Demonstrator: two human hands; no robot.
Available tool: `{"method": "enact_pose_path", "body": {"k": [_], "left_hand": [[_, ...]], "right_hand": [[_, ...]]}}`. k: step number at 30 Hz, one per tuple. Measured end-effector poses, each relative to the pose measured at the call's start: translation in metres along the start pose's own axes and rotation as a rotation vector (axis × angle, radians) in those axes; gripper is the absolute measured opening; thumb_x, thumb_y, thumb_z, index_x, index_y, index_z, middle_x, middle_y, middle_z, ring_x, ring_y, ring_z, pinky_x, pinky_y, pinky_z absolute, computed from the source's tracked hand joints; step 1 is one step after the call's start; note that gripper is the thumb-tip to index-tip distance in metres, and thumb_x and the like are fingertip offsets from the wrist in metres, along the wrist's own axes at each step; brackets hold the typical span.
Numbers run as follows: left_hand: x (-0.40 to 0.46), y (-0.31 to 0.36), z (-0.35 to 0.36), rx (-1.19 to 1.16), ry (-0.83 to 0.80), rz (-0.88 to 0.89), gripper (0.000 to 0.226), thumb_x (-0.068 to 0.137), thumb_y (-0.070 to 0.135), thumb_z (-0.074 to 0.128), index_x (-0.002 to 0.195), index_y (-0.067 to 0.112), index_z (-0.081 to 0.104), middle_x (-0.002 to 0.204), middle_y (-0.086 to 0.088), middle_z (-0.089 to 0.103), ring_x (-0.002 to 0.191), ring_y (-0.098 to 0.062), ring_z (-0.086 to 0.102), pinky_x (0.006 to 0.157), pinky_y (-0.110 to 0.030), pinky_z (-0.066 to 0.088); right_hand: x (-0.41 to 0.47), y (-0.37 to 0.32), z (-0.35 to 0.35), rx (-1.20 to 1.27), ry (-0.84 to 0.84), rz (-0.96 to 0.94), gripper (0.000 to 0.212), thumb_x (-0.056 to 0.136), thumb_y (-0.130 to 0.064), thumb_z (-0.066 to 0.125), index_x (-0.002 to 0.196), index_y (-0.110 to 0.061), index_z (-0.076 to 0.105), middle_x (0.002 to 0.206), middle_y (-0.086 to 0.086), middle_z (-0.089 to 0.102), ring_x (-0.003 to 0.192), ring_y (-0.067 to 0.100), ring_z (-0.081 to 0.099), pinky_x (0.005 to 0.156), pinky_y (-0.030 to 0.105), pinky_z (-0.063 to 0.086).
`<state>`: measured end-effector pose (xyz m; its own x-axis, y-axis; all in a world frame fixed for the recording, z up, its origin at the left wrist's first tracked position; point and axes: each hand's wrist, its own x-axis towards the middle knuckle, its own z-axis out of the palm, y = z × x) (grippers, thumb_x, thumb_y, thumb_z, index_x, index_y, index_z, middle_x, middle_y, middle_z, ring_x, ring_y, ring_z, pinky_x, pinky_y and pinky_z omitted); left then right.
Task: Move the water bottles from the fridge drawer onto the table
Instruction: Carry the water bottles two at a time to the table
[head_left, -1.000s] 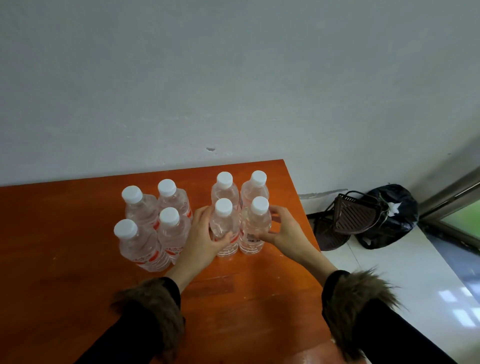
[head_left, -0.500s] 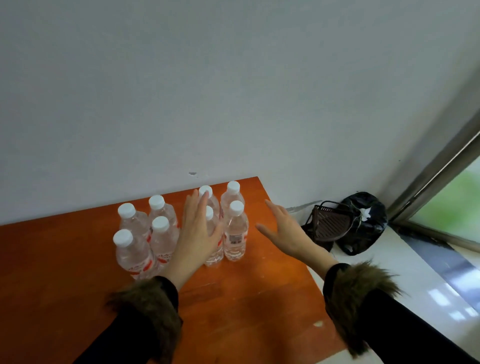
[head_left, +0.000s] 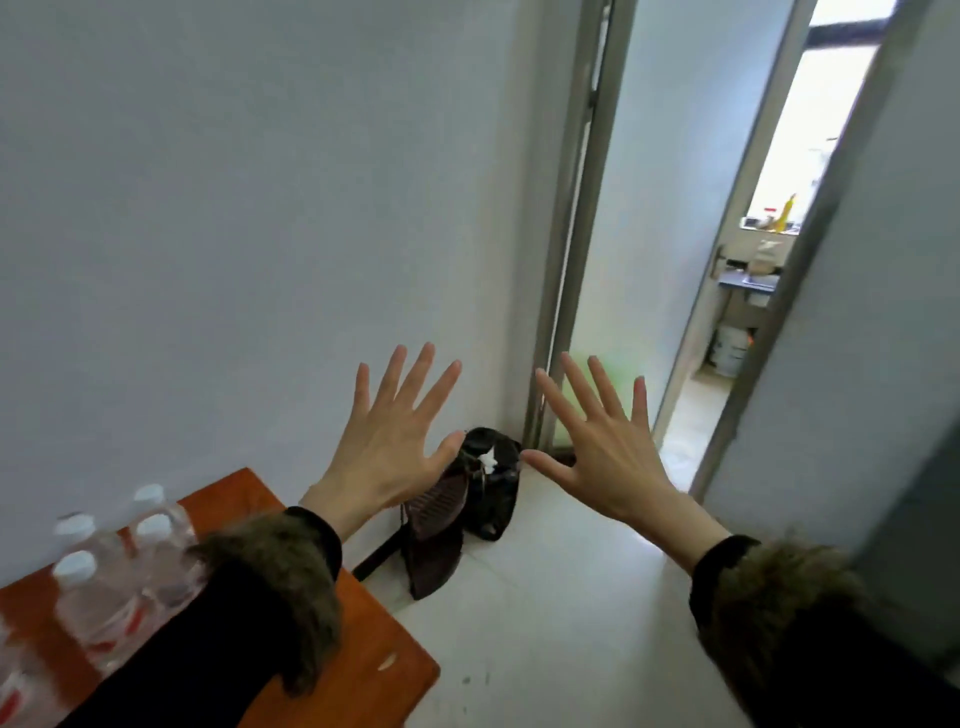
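Several clear water bottles (head_left: 98, 597) with white caps and red labels stand grouped on the orange wooden table (head_left: 384, 670) at the lower left, partly behind my left sleeve. My left hand (head_left: 395, 441) is raised in the air with its fingers spread, holding nothing, to the right of and above the bottles. My right hand (head_left: 602, 447) is also lifted with fingers apart and empty, over the floor. No fridge or drawer is in view.
A black bag (head_left: 491, 478) and a dark brown dustpan-like object (head_left: 434, 535) lie on the white floor by the wall corner. An open doorway (head_left: 701, 322) with a metal frame leads to another room on the right.
Both hands have let go of the front bottles and lifted away with fingers spread. The view has swung right, from the table toward the doorway.
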<state>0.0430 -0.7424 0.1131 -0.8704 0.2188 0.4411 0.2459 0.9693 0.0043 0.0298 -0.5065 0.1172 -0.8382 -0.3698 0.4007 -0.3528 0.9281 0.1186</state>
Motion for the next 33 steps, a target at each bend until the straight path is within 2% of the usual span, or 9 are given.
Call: {"method": "enact_pose_path", "body": {"k": [4,6,9,13,17,19,25,30,33], "left_hand": [[0.024,0.122,-0.001,-0.099,0.039,0.190,0.072,0.080,0.061,0.012,0.144,0.037,-0.010,0.157,0.001,-0.011,0.143,-0.024,-0.014,0.113,-0.053,-0.009],[0.030,0.181,0.003,-0.129,0.040,0.280,0.071,0.081,0.061,0.013,0.144,0.036,-0.009,0.157,0.000,-0.009,0.144,-0.026,-0.010,0.113,-0.054,-0.006],[0.036,0.265,0.012,-0.172,0.051,0.415,0.069,0.083,0.061,0.012,0.142,0.037,-0.011,0.156,0.002,-0.011,0.144,-0.025,-0.012,0.113,-0.054,-0.005],[0.049,0.361,0.023,-0.197,0.047,0.554,0.068,0.084,0.062,0.010,0.143,0.038,-0.012,0.154,0.004,-0.018,0.142,-0.023,-0.018,0.114,-0.052,-0.009],[0.061,0.456,0.033,-0.259,0.022,0.669,0.070,0.082,0.062,0.009,0.146,0.035,-0.003,0.156,0.002,-0.010,0.142,-0.023,-0.017,0.114,-0.052,-0.006],[0.062,0.490,0.039,-0.309,0.006,0.704,0.072,0.081,0.063,0.008,0.146,0.035,-0.002,0.157,0.001,-0.009,0.142,-0.022,-0.017,0.115,-0.052,-0.005],[0.084,0.616,0.078,-0.410,-0.063,0.727,0.073,0.076,0.066,-0.002,0.142,0.038,-0.015,0.155,0.002,-0.019,0.141,-0.020,-0.023,0.113,-0.046,-0.016],[0.104,0.726,0.107,-0.486,-0.115,0.830,0.067,0.081,0.066,0.002,0.139,0.040,-0.022,0.147,0.008,-0.028,0.138,-0.018,-0.026,0.114,-0.046,-0.014],[0.109,0.782,0.117,-0.514,-0.167,0.897,0.067,0.081,0.067,0.002,0.138,0.041,-0.021,0.148,0.008,-0.025,0.137,-0.017,-0.028,0.114,-0.044,-0.015]], "right_hand": [[-0.087,0.097,-0.035,-0.071,0.022,0.173,0.091,0.064,-0.083,-0.013,0.143,-0.037,-0.013,0.153,-0.005,-0.018,0.142,0.022,-0.017,0.106,0.057,-0.012],[-0.132,0.139,-0.051,-0.095,0.020,0.262,0.089,0.069,-0.084,-0.002,0.145,-0.037,-0.006,0.155,-0.003,-0.011,0.141,0.022,-0.013,0.106,0.059,-0.008],[-0.194,0.196,-0.069,-0.154,-0.002,0.393,0.084,0.073,-0.080,0.012,0.141,-0.039,-0.017,0.151,-0.005,-0.020,0.143,0.024,-0.013,0.105,0.060,-0.012],[-0.266,0.256,-0.087,-0.230,-0.019,0.550,0.086,0.070,-0.081,0.006,0.139,-0.039,-0.023,0.151,-0.003,-0.024,0.142,0.024,-0.019,0.106,0.061,-0.012],[-0.326,0.312,-0.094,-0.272,-0.038,0.682,0.088,0.069,-0.083,-0.006,0.142,-0.035,-0.017,0.157,0.001,-0.008,0.143,0.026,-0.011,0.105,0.060,-0.012],[-0.344,0.334,-0.094,-0.277,-0.045,0.716,0.087,0.070,-0.082,-0.006,0.143,-0.035,-0.013,0.158,0.001,-0.005,0.143,0.025,-0.010,0.105,0.059,-0.013],[-0.393,0.430,-0.085,-0.336,-0.088,0.837,0.083,0.068,-0.082,-0.005,0.138,-0.040,-0.022,0.151,-0.006,-0.025,0.139,0.020,-0.025,0.107,0.058,-0.016],[-0.439,0.505,-0.079,-0.336,-0.145,0.956,0.080,0.072,-0.080,-0.001,0.139,-0.041,-0.020,0.151,-0.007,-0.024,0.140,0.017,-0.023,0.105,0.054,-0.019],[-0.470,0.547,-0.080,-0.329,-0.157,1.031,0.082,0.067,-0.083,-0.009,0.137,-0.042,-0.022,0.150,-0.008,-0.024,0.140,0.018,-0.023,0.108,0.056,-0.014]]}}
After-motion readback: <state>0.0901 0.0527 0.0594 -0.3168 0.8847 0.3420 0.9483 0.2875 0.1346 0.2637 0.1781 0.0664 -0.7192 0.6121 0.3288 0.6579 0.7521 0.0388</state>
